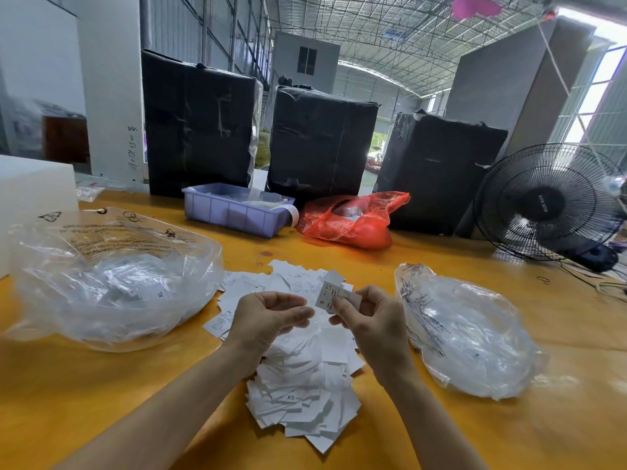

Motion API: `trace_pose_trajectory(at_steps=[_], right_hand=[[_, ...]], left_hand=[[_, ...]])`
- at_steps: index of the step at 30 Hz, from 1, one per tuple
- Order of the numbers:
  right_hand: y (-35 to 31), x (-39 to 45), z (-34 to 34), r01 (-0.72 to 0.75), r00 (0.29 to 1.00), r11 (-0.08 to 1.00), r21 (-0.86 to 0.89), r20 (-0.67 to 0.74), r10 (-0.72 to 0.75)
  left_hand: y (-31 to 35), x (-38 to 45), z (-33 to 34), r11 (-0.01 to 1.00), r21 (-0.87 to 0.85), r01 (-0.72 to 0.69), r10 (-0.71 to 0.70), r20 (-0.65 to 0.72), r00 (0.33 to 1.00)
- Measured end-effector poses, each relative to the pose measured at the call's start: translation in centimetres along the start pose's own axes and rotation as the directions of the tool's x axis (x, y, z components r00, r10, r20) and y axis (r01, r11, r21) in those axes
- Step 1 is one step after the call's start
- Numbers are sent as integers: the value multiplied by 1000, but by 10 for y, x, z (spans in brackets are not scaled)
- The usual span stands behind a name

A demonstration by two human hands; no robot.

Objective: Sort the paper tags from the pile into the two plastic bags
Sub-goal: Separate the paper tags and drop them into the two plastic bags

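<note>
Both hands are up over the middle of the yellow wooden table (441, 418), just above the pile of white paper tags (305, 385). Her or his right hand (369, 320) pinches a small tag marked S (328, 296) between thumb and fingertips, with a second tag tucked behind it. Facing it, the left hand (268, 317) is loosely curled, thumb and fingers half open, and I see nothing gripped in it. Some tags in the heap show XS and S. To the left of the pile lies a big clear plastic bag (112, 283), mouth open, with tags inside, one reading XL. To the right lies a smaller clear plastic bag (468, 337), crumpled. Further back sit a blue plastic bin (234, 212), a red plastic bag (353, 218), three black-wrapped bales (319, 140) and a black desk fan (549, 201)
</note>
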State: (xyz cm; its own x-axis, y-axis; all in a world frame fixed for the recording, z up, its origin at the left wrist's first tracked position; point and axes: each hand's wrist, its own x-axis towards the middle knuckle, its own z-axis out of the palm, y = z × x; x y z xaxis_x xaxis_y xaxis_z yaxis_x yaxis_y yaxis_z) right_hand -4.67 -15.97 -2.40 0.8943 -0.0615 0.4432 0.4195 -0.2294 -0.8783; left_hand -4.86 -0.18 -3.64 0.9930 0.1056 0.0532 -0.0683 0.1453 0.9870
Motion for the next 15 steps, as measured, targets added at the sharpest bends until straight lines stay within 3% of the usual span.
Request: trace_pose_trajectory(at_steps=[15], right_hand=[[5,-1,4,21,998,993,-112,68,-13]], left_hand=[[-1,1,0,1000,-17,-5,5,-14,1000]])
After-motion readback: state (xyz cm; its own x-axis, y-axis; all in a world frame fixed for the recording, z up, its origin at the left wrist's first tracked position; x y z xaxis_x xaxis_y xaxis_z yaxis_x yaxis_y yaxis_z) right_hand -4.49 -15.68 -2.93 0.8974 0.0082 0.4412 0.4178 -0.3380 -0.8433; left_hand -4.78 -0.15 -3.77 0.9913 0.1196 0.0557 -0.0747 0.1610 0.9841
